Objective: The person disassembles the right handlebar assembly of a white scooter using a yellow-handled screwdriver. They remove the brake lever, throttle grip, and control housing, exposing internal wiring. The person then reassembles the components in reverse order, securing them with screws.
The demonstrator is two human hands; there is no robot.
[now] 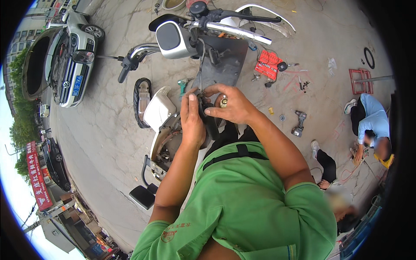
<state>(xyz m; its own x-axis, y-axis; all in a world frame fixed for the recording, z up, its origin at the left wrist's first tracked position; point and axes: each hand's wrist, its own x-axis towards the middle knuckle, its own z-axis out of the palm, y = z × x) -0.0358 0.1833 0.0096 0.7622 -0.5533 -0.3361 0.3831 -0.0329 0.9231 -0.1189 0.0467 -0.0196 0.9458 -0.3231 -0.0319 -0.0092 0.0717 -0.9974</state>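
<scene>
My left hand (191, 119) is closed round the left side of a black handlebar grip (211, 126) with a cable running up from it. On its other side, my right hand (232, 105) pinches the same grip between thumb and fingers. A small brass-coloured round piece (223, 102) shows in the curl of my right hand; whether I hold it I cannot tell. Just beyond my hands stands a scooter's front end, with a bare chrome handlebar tube (238, 33), a white headlight housing (173, 40) and a black left grip (124, 73).
A white body panel (158, 109), a seat (142, 102) and a green drill (182, 86) lie left. At right are a red tool case (268, 65), a cordless drill (299, 123) and a red metal frame (360, 81). Two people crouch there; a white car (76, 56) stands far left.
</scene>
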